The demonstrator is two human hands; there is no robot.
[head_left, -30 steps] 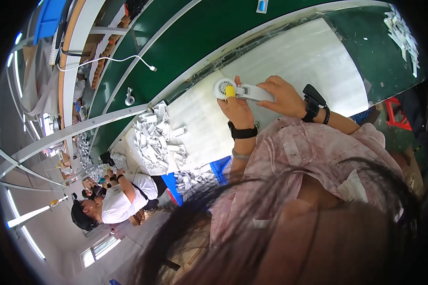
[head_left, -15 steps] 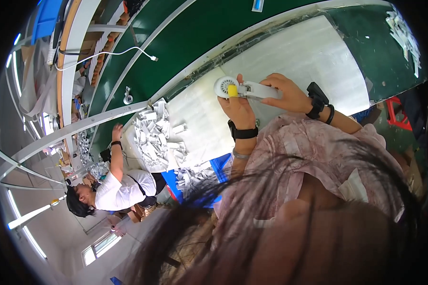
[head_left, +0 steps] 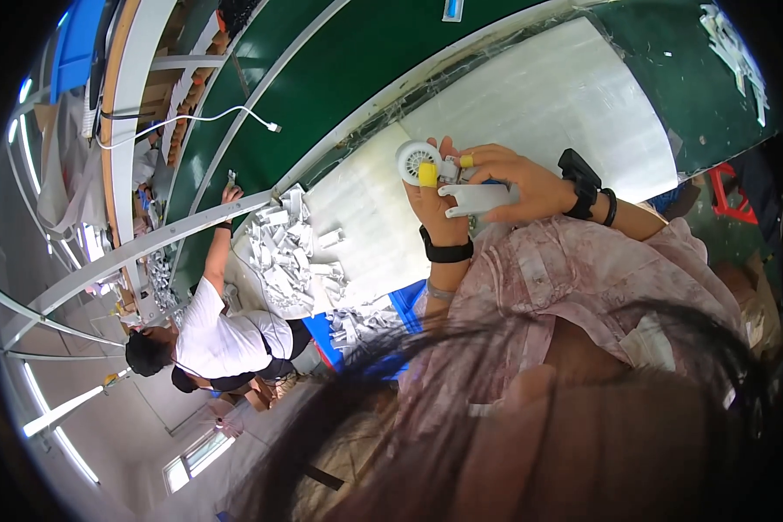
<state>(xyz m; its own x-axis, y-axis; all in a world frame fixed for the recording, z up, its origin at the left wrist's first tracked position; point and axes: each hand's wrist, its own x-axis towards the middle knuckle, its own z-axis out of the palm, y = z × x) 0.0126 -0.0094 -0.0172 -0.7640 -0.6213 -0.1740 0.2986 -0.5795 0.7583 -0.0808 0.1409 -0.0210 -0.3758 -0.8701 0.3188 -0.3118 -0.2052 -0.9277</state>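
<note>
My left hand (head_left: 442,216) is closed around a small white handheld fan with a round grille head (head_left: 415,157). Its thumb, in a yellow finger cover (head_left: 427,175), presses against the side of the head. My right hand (head_left: 535,184) grips a long white plastic handle shell (head_left: 470,201) below the fan's neck, apart from the head. A yellow-covered fingertip of that hand reaches to small parts at the neck (head_left: 449,168). Fingers partly hide those inner parts.
White sheeting (head_left: 531,87) covers the bench before me. A heap of white plastic parts (head_left: 283,252) lies left, above a blue bin (head_left: 322,335) with more. Far left, a co-worker (head_left: 230,339) reaches past a pale rail (head_left: 148,246). A white cable (head_left: 200,117) hangs near the green surface.
The handle shell has come away from the fan's neck and dropped lower in my right hand. The co-worker's arm has stretched farther out to a small white item on the green surface.
</note>
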